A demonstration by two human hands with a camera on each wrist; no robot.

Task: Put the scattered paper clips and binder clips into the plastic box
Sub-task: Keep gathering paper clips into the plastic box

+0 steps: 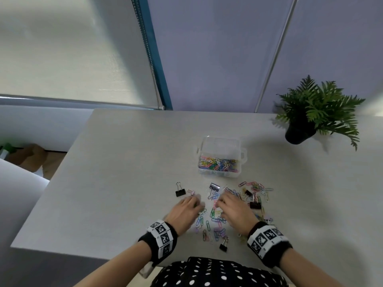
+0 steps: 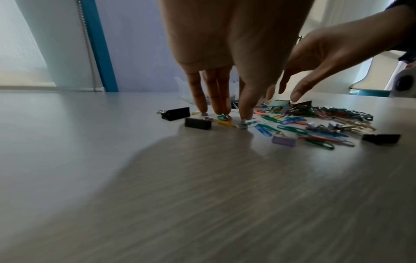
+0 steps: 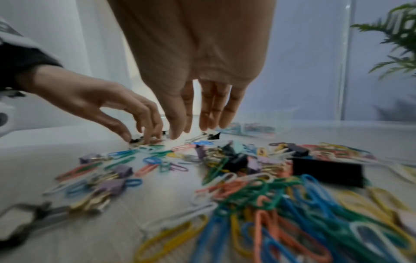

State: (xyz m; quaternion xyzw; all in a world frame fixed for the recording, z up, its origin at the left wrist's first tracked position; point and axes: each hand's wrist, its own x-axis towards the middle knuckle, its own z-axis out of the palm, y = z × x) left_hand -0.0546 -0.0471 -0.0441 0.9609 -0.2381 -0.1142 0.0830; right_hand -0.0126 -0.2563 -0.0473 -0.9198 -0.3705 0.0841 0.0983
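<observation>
A clear plastic box (image 1: 219,172) holding several coloured paper clips stands mid-table. Coloured paper clips (image 1: 215,221) and small pastel binder clips (image 3: 112,185) lie scattered in front of it, with black binder clips (image 1: 180,192) among them. My left hand (image 1: 193,204) reaches down at the pile's left edge, and its fingertips (image 2: 221,112) touch small clips on the table. My right hand (image 1: 222,200) hovers just beside it with straight fingers (image 3: 178,131) pointing down above the clips, holding nothing. In the right wrist view a thick heap of paper clips (image 3: 281,213) lies close under the wrist.
A potted fern (image 1: 315,114) stands at the table's (image 1: 124,183) far right corner. The left and near edges of the table are close by. A window blind and a blue frame stand behind the table. My dotted clothing shows at the near edge.
</observation>
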